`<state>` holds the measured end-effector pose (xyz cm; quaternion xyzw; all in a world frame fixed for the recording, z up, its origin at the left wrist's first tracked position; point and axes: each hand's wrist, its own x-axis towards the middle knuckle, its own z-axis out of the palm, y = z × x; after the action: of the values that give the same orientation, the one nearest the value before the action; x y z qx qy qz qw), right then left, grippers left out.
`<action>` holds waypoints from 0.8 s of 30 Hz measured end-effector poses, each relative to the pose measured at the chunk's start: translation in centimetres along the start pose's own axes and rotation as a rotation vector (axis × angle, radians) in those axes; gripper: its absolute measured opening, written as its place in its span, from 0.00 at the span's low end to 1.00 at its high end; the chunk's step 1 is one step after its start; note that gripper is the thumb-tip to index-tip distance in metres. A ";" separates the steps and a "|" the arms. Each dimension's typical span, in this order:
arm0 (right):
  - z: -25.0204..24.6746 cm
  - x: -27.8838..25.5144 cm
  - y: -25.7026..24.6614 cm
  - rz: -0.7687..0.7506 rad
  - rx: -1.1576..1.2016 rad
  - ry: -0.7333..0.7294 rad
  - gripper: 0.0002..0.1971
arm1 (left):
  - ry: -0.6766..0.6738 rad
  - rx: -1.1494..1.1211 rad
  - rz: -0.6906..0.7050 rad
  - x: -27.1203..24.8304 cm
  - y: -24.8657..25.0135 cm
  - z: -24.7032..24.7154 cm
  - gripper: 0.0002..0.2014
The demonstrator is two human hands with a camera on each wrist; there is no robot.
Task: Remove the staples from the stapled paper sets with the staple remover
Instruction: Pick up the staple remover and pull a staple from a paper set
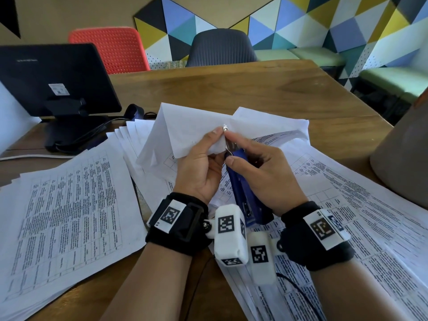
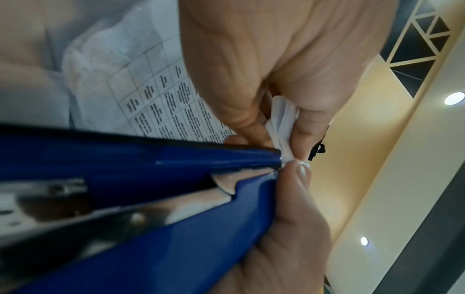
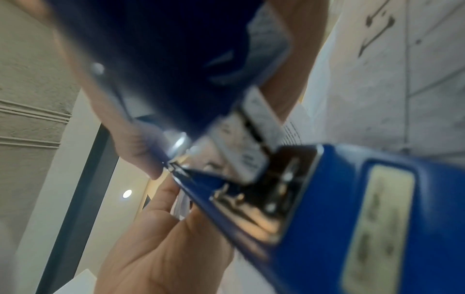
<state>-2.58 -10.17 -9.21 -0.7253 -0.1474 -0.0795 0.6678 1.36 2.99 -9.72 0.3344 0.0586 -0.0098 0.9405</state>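
Stapler [image 1: 243, 186] (blue, metal tip) meets folded white paper set [image 1: 185, 133].

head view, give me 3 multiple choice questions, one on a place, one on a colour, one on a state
1. Where is the black monitor?
A. far left of the table
B. far right of the table
C. on the red chair

2. What colour is the tool in the right hand?
A. green
B. blue
C. yellow

3. How is the paper set in the left hand held?
A. lying flat on the table
B. rolled into a tube
C. lifted, pinched at its corner

Answers:
1 A, it stands at the left edge beside the printed sheets.
2 B, its body is blue in all views.
3 C, thumb and fingers pinch the raised corner where the tool's metal tip meets it.
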 end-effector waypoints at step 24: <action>-0.3 -0.1 -0.1 0.141 -0.042 -0.003 0.19 | 0.014 0.213 0.152 0.4 0.1 -0.7 0.13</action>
<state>-2.64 -10.49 -9.11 -0.7480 -0.0950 -0.0343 0.6560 1.73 3.51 -10.30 0.4360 0.0384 0.0576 0.8973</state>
